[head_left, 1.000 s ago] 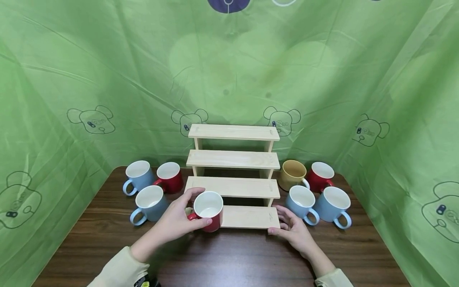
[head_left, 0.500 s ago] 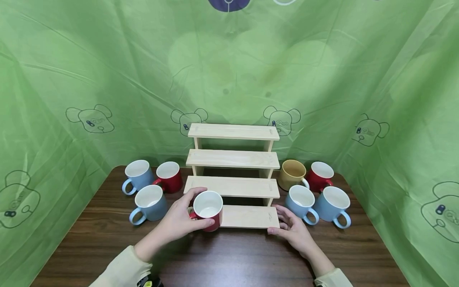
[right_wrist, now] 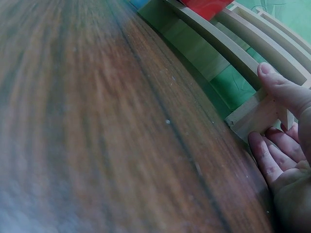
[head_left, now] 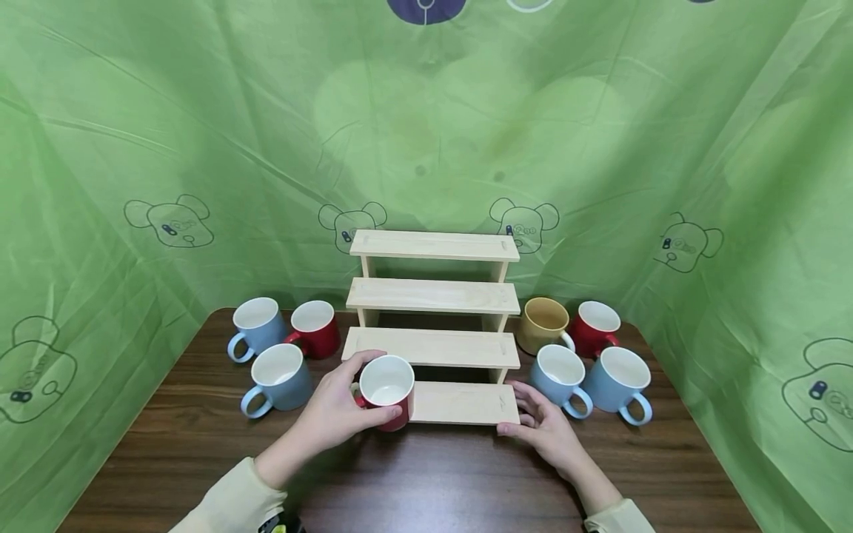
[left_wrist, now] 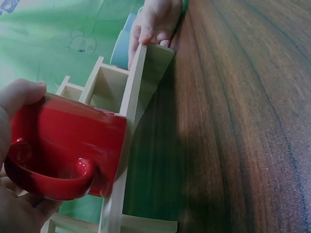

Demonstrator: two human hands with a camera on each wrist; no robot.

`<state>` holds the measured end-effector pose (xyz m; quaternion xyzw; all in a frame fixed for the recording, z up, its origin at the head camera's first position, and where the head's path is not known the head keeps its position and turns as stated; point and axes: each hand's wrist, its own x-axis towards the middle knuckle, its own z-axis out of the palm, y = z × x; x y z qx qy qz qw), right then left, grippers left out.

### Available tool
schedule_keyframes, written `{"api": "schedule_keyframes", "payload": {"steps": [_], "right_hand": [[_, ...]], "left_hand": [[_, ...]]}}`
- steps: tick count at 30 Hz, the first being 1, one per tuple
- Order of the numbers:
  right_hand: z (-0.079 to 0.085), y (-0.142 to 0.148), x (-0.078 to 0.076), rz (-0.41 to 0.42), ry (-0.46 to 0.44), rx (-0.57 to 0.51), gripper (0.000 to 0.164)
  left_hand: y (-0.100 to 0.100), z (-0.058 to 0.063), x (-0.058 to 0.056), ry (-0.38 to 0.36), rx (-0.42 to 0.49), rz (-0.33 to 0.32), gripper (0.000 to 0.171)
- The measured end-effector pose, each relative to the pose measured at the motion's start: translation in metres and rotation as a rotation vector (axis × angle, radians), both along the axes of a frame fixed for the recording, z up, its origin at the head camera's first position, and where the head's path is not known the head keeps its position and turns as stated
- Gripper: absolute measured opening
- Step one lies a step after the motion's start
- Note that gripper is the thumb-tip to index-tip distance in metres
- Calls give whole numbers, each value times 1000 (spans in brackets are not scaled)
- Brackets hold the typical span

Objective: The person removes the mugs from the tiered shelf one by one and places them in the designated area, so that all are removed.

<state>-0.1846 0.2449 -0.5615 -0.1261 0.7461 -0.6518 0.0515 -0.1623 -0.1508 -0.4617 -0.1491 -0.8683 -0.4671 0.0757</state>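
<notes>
My left hand (head_left: 338, 403) grips a red mug (head_left: 387, 383) with a white inside, thumb at its front and fingers behind. The mug is upright at the left end of the lowest step of a pale wooden stepped shelf (head_left: 466, 403). In the left wrist view its red handle (left_wrist: 53, 182) points toward the palm, and its base appears to meet the board. At that step's right end, my right hand (head_left: 548, 429) holds the shelf. The right wrist view has the thumb on the board's edge and the other fingers beside the side panel (right_wrist: 257, 114).
Left of the shelf stand two blue mugs (head_left: 281, 377) and another red mug (head_left: 315, 330). To its right are a yellow mug (head_left: 543, 326), a red mug (head_left: 595, 329) and two blue mugs (head_left: 558, 374). A green printed cloth (head_left: 426, 148) hangs behind the dark wooden table (head_left: 440, 481).
Almost nothing differs. The left wrist and sleeve have shifted slightly to the right, while the mug, the shelf and the right hand stay in place.
</notes>
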Motion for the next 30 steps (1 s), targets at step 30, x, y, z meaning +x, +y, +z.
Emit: {"api": "schedule_keyframes", "payload": {"steps": [30], "right_hand": [[0, 1, -2, -7, -49, 32, 86]], "left_hand": [[-61, 56, 15, 132, -48, 112, 80]]}}
